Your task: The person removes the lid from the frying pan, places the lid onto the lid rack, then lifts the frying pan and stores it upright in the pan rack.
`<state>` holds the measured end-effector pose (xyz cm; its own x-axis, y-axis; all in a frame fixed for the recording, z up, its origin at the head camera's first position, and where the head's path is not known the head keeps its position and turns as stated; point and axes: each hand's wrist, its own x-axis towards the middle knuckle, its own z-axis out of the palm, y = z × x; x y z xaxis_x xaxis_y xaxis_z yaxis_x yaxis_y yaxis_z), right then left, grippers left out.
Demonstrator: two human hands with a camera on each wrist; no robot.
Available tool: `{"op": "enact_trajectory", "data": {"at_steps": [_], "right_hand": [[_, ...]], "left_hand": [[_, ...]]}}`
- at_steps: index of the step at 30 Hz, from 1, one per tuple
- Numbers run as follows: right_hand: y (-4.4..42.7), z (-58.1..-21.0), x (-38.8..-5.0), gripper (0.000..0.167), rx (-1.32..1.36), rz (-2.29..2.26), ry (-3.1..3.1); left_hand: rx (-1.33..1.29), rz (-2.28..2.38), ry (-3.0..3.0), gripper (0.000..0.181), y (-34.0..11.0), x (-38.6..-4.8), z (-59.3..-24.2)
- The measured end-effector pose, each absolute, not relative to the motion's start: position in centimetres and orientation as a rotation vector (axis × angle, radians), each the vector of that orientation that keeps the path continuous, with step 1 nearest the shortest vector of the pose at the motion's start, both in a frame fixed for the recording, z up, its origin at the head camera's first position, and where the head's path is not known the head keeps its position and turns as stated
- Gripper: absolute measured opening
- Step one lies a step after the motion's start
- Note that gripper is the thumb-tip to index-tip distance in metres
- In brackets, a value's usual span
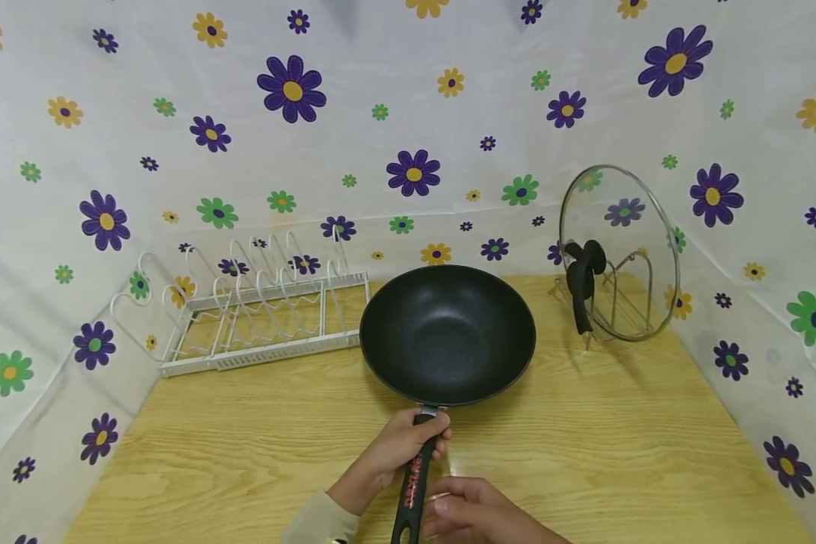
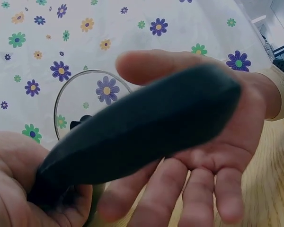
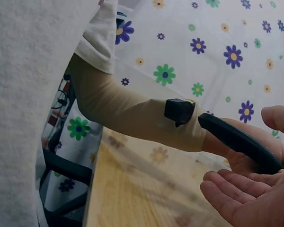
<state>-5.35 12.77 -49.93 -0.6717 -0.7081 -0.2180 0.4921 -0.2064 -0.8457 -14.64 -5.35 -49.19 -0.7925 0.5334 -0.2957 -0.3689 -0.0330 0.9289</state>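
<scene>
Leftmost on my head feed, the white rack stands on the table, beyond the left fingers and to their left; from where I watch, the pan overlaps its right end. My left hand curls its fingers round the handle, thumb across the top, gripping close to the bowl. The bowl sits just past those fingers, hollow side up; whether its base touches the table I cannot tell. The pan's long axis runs from the bowl back toward the body, the handle's free end slightly left. Right of the handle, my right hand has its fingers loosely extended, gripping nothing; I cannot tell if it touches the handle. Well beyond its fingers, to the right, the glass lid stands in a wire stand.

Only the head feed gives me the whole bowl and the red lettering. The left wrist view adds the right palm, thumb above the handle, fingers below. The right wrist view adds the left sleeve with a black device near the cuff.
</scene>
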Motion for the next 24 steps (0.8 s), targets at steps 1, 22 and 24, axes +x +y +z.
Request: {"op": "enact_trajectory", "data": {"at_steps": [1,22,24], "right_hand": [[12.6,-50.0,-5.3,0.05,-0.271,-1.96,1.236],[9.5,-49.8,-5.6,0.031,-0.222,-2.08,0.766],[9.0,-49.8,-5.6,0.033,-0.218,-2.116,0.69]], "left_hand": [[0.179,1.878,1.648,0.036,-5.3,-14.7,-49.2],[0.276,1.803,1.676,0.042,-5.6,-14.8,-49.3],[0.284,1.799,1.671,0.041,-5.6,-14.8,-49.4]]}}
